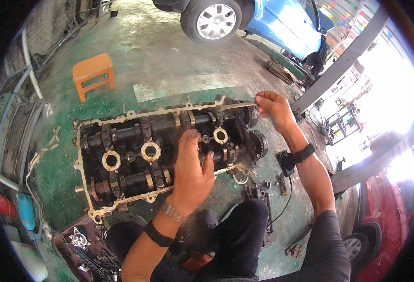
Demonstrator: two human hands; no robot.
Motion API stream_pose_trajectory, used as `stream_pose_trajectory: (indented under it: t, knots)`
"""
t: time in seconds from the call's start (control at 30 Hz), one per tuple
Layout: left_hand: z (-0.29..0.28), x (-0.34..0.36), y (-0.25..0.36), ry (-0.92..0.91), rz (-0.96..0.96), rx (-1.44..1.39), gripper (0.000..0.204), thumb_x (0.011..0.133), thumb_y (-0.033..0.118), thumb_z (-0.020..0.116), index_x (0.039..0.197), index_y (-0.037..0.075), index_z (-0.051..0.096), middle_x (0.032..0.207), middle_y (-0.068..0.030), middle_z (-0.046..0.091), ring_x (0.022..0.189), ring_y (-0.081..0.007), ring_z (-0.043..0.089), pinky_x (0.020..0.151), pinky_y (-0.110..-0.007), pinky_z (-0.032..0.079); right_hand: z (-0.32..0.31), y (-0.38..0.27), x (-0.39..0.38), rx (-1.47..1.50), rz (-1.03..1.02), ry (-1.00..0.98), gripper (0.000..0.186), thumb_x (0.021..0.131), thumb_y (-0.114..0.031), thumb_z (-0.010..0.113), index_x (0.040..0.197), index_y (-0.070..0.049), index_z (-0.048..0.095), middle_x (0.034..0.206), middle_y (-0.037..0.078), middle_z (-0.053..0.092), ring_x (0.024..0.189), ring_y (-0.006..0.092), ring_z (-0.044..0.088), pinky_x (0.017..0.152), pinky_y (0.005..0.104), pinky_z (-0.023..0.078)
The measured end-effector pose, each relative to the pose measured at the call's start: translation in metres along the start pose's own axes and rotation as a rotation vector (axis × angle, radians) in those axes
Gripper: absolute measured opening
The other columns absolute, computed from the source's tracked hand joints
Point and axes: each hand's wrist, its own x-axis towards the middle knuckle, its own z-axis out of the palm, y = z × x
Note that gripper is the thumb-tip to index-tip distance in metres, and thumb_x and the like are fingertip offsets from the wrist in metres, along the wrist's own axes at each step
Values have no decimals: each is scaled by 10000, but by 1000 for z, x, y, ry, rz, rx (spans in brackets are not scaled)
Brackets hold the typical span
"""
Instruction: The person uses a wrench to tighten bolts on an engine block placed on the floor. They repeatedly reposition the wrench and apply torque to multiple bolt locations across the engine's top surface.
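Note:
A long engine cylinder head (91,141) lies across the middle, with dark oily camshafts (141,130), pale round rings (151,151) and toothed gears (259,146) at its right end. My left hand (193,174) rests over its middle near the lower camshaft, fingers bent, thumb apart, holding nothing that I can see. My right hand (275,113) is at the upper right edge, fingers pinched on a thin pale strip (249,104) that lies along that edge; whether it is a separate piece is hard to tell.
An orange stool (92,68) stands behind. A lifted blue car (282,28), a grey post (338,54) and a red car (381,211) flank the workspace. Loose engine parts (80,239) lie lower left and beside my knee (249,216). Metal frames (16,94) stand at left.

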Motion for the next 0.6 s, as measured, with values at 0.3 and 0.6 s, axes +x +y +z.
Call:
stream_pose_trajectory:
  t: [0.3, 0.6]
  knots:
    - [-1, 1, 4, -15, -62, -91, 530, 856, -47, 660, 1332, -79, 429, 1367, -308, 477, 1219, -476, 537, 1033, -461, 474, 27, -40, 55, 36, -12, -28, 396, 966, -109, 652, 1293, 77, 529, 1008, 63, 655, 781, 133, 666, 654, 276, 571]
    - [2, 0, 2, 38, -40, -57, 549, 864, -68, 649, 1373, -17, 449, 1411, -206, 487, 1150, -306, 609, 920, -384, 535, 96, -89, 33, -67, -203, -208, 747, 894, -199, 754, 1470, 95, 380, 1119, 126, 663, 857, 160, 661, 694, 290, 553]
